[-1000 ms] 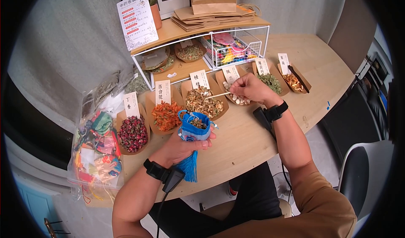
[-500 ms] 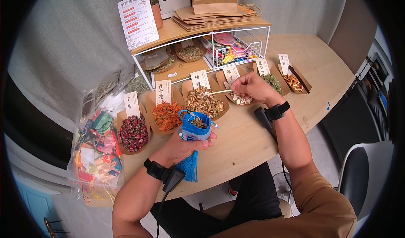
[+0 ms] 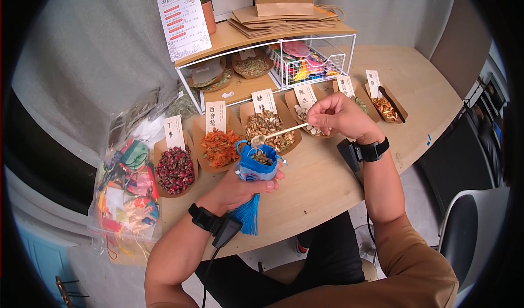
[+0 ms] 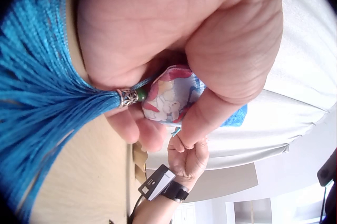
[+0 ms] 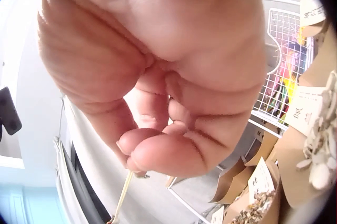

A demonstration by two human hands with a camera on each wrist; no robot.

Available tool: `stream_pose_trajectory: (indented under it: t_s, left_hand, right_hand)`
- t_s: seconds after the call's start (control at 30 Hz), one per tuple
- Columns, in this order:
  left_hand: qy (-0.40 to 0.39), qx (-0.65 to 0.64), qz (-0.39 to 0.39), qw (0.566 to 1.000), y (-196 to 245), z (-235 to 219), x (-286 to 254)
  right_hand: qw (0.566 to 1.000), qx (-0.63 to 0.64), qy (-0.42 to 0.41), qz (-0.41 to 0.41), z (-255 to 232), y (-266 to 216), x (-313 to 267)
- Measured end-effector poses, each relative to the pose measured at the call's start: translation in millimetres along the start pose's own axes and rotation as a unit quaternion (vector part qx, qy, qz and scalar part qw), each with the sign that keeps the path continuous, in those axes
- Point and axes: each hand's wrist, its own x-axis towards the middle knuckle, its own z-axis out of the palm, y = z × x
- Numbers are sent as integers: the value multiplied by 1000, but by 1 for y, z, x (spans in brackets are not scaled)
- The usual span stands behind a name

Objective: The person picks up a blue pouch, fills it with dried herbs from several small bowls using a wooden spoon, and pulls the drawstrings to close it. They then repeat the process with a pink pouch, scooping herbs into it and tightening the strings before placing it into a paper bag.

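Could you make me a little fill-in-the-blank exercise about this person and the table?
The left hand holds a small pouch coloured ____.
The right hand pinches a small spoon by its ____.
In the head view, the red buds lie to the ____ of the orange petals.
Paper bags sit on ____ of the shelf.

Missing words: blue; handle; left; top

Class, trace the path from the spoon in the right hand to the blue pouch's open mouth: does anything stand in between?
Nothing visible does. The right hand holds the spoon with its bowl near the pouch, at the far rim; the left hand holds the pouch mouth up.
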Motion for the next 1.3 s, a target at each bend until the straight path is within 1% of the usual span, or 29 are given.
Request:
stream_pose_trajectory:
  t_s: [0.13,0.23,0.33,0.43,0.53,0.63,0.73,0.83,1.13,1.3]
  left_hand:
    - [2,-5,-8,1000,-1,-1,0]
    - [-3,-3,-7,1000,-1,-2,1]
    - [-5,-4,-5,1000,0,-1,0]
    - [-7,-8,-4,1000,0,-1,1]
    - [-11,-10,1,1000,-2,-3,1]
    - [-10,-10,1,1000,-1,-1,1]
    - [-13,-9,1,1000,-1,-2,1]
    - [-12,-12,1,1000,-1,-2,1]
    - [-1,-26,-12,1000,0,-1,2]
    - [0,-24,-12,1000,1,0,2]
  right_hand:
    - [999,-45,0,-19,4,1,1]
    - [996,-64,-6,-68,3,2,2]
    - [982,-98,-7,-161,1,7,5]
    - [978,-101,-4,-184,2,6,5]
    - [969,-90,23,-231,4,9,8]
    - [981,-47,103,-157,3,13,11]
    - [981,-78,160,-78,-1,13,14]
    - [972,-143,182,-32,-7,19,16]
    - [936,-294,191,-17,-12,28,18]
    - [938,-320,130,-6,-14,31,19]
